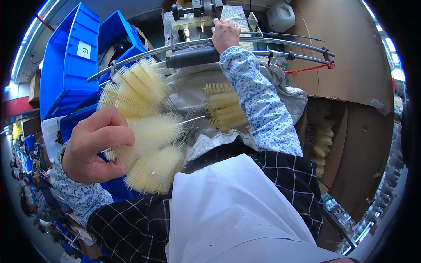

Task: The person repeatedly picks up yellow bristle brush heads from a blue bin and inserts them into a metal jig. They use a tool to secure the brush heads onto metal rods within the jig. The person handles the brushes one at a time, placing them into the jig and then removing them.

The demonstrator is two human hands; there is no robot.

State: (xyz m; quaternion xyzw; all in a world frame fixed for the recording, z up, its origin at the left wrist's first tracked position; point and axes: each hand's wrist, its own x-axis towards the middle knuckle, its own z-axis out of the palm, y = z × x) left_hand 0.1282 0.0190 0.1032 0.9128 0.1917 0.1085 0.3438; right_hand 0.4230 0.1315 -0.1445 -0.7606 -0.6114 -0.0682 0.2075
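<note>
My left hand (100, 147) is closed, thumb and fingers pinched at the left end of a cream-bristled bottle brush (155, 133). The wire stem of this brush points right, over my lap. Further away, my right hand (226, 34) reaches to a metal machine (204, 9). Its fingers are bent at the right end of another pale bottle brush (193, 23), which lies level across the machine; the fingertips are partly hidden. Bundles of cream brushes (138, 85) stand beyond my left hand, and another bundle (155, 171) lies just nearer.
Blue plastic bins (70, 61) stand at the left. Curved metal rails (285, 41) and a black padded roller (193, 57) cross in front of the machine. More brushes (223, 105) rest on a grey sack (184, 85). A cardboard box (364, 136) at the right holds brushes.
</note>
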